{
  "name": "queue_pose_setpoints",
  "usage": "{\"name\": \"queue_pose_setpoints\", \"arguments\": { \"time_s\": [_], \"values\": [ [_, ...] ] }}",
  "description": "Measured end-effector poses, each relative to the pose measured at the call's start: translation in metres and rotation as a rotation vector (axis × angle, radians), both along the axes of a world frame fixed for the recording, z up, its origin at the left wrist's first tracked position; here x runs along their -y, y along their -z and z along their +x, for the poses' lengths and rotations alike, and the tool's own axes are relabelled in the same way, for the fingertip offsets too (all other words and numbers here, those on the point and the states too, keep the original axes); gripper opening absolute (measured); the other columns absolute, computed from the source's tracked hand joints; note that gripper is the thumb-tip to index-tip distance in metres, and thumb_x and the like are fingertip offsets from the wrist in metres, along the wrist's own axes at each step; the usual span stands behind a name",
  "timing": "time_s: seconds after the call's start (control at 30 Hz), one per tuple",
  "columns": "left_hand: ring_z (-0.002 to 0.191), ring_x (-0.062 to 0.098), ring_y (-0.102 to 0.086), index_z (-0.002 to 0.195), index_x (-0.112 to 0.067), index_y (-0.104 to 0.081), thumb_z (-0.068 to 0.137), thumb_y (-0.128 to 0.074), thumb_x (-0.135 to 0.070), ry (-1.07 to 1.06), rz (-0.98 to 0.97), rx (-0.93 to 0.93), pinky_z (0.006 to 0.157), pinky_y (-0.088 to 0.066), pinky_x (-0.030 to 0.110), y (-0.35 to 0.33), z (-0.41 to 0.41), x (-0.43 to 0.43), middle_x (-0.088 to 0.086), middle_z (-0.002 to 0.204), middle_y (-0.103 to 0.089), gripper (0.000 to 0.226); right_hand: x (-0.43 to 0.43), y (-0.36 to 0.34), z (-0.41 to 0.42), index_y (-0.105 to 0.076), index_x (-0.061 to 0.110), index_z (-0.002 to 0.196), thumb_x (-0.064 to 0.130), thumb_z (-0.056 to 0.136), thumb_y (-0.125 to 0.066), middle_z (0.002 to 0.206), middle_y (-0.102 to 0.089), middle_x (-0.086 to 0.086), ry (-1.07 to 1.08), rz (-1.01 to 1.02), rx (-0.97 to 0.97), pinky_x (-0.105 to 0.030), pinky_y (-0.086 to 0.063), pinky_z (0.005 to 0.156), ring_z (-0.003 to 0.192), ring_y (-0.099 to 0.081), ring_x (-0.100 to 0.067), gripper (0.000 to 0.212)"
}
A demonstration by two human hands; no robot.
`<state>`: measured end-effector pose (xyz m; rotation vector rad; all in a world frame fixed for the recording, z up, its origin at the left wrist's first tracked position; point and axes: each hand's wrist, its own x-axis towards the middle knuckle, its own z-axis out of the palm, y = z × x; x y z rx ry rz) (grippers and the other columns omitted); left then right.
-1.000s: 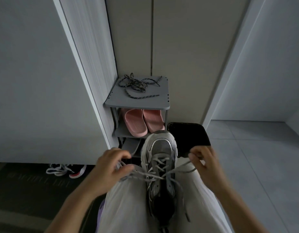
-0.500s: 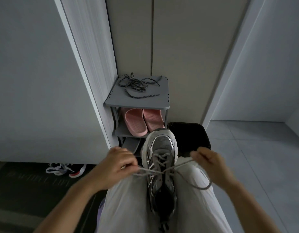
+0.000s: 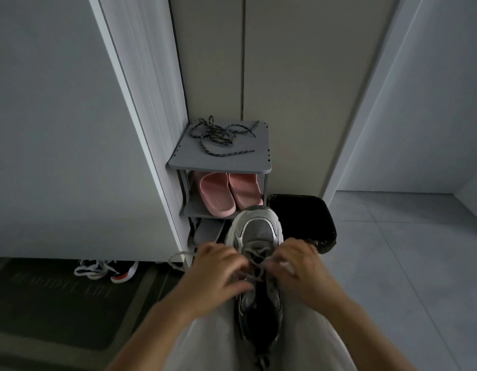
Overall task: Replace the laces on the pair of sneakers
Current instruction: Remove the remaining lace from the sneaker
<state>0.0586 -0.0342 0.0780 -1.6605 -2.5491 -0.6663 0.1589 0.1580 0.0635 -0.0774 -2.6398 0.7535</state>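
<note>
Roughly, sneaker (image 3: 254, 231): lay on the lap between the thighs, toe pointed away, probably so that both hands reached the eyelets equally.
Grey lace (image 3: 254, 253): crossed over the tongue near the toe; one loop hung out beyond the left hand.
Left hand (image 3: 218, 269): bent over the left eyelet row, fingers curled; too blurred to tell whether pinched on the lace or only pressed against it.
Right hand (image 3: 299, 263): thumb and fingertips drawn together on the grey lace at the right eyelet row.
Dark laces (image 3: 218, 135): heaped loosely on top of the shoe rack (image 3: 232, 163), well apart from the hands; could not tell whether new or already removed.
Second sneaker (image 3: 108, 269): stood on the floor at the left, laces loose.
Hidden: middle eyelets covered by both hands; heel area dark and hard to read; inside of the black bin (image 3: 312, 210) not readable.
</note>
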Motion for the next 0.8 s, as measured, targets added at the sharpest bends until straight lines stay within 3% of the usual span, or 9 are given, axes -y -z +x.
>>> {"name": "queue_pose_setpoints", "arguments": {
  "time_s": [0.07,0.17,0.27,0.37,0.47,0.53,0.63,0.73,0.8],
  "values": [
    [0.089,0.015,-0.054,0.087,-0.02,-0.054,0.079,-0.037,-0.055,0.044,-0.048,-0.087,0.081,-0.019,0.021,0.001,0.012,-0.02,-0.005,0.087,-0.058,0.04,0.006,-0.001,-0.002,-0.059,0.019,0.074,0.057,0.076,-0.051,0.074,-0.052,0.013,-0.067,0.104,0.022,-0.019,-0.033,0.068,0.072,-0.045,-0.004,0.039],
    [0.092,0.011,-0.05,0.087,-0.017,-0.054,0.079,-0.025,-0.054,0.019,-0.063,-0.015,0.083,-0.02,0.023,0.004,0.011,-0.026,-0.002,0.091,-0.059,0.048,0.009,-0.007,-0.004,-0.056,0.014,0.073,0.054,0.076,-0.05,0.066,-0.042,0.021,-0.144,-0.064,0.09,-0.009,-0.031,0.061,0.066,-0.042,0.001,0.041],
    [0.072,0.002,-0.048,0.076,-0.018,-0.054,0.08,-0.041,-0.048,0.072,0.068,0.37,0.073,-0.033,0.023,0.004,0.008,-0.018,-0.009,0.073,-0.055,0.033,0.015,-0.004,0.0,-0.051,0.013,0.065,0.031,0.087,-0.055,0.056,-0.043,0.014,-0.08,-0.281,0.073,-0.009,-0.032,0.058,0.06,-0.044,0.004,0.029],
    [0.069,0.004,-0.057,0.074,-0.012,-0.057,0.077,-0.051,-0.044,-0.115,0.304,0.783,0.068,-0.045,0.017,-0.012,0.0,0.009,-0.005,0.071,-0.063,0.032,0.017,-0.002,0.012,-0.054,0.018,0.066,0.026,0.092,-0.053,0.055,-0.052,0.011,0.131,-0.762,0.094,-0.016,-0.04,0.058,0.057,-0.048,0.0,0.028],
    [0.078,0.016,-0.062,0.079,-0.011,-0.059,0.077,-0.056,-0.044,-0.239,0.364,0.705,0.071,-0.049,0.016,-0.025,-0.018,0.037,0.0,0.082,-0.067,0.032,0.027,-0.005,0.015,-0.063,0.005,0.073,0.01,0.094,-0.048,0.056,-0.061,0.007,0.234,-1.06,0.012,-0.01,-0.044,0.056,0.058,-0.056,-0.001,0.025],
    [0.082,0.014,-0.06,0.083,-0.018,-0.055,0.07,-0.059,-0.058,-0.222,0.219,0.649,0.074,-0.048,0.016,-0.026,-0.016,0.035,0.001,0.081,-0.062,0.042,0.034,-0.012,0.012,-0.063,-0.004,0.081,0.008,0.094,-0.046,0.061,-0.065,0.005,0.217,-1.032,0.045,-0.008,-0.044,0.055,0.06,-0.059,-0.001,0.025],
    [0.098,0.003,-0.048,0.105,-0.029,-0.043,0.058,-0.065,-0.064,-0.192,0.039,0.502,0.081,-0.036,0.007,-0.01,0.015,0.005,-0.017,0.105,-0.045,0.062,0.037,-0.024,0.008,-0.06,-0.005,0.084,0.015,0.094,-0.048,0.072,-0.069,-0.002,0.197,-0.887,0.084,-0.006,-0.042,0.053,0.059,-0.06,-0.002,0.026],
    [0.108,0.006,-0.038,0.123,-0.024,-0.036,0.071,-0.069,-0.044,-0.22,0.005,0.281,0.087,-0.031,0.013,0.011,0.04,-0.015,-0.013,0.115,-0.034,0.065,0.037,-0.022,0.01,-0.058,-0.003,0.078,0.017,0.094,-0.048,0.065,-0.066,-0.001,0.241,-0.834,0.069,-0.008,-0.041,0.053,0.057,-0.057,-0.003,0.028],
    [0.101,0.005,-0.044,0.117,-0.022,-0.042,0.074,-0.068,-0.03,-0.259,0.132,0.364,0.08,-0.034,0.009,0.017,0.041,-0.016,-0.015,0.107,-0.041,0.052,0.034,-0.013,0.009,-0.055,0.001,0.069,0.015,0.096,-0.045,0.056,-0.059,0.0,0.292,-0.979,0.008,-0.016,-0.041,0.052,0.053,-0.052,-0.008,0.032]
  ]
}}
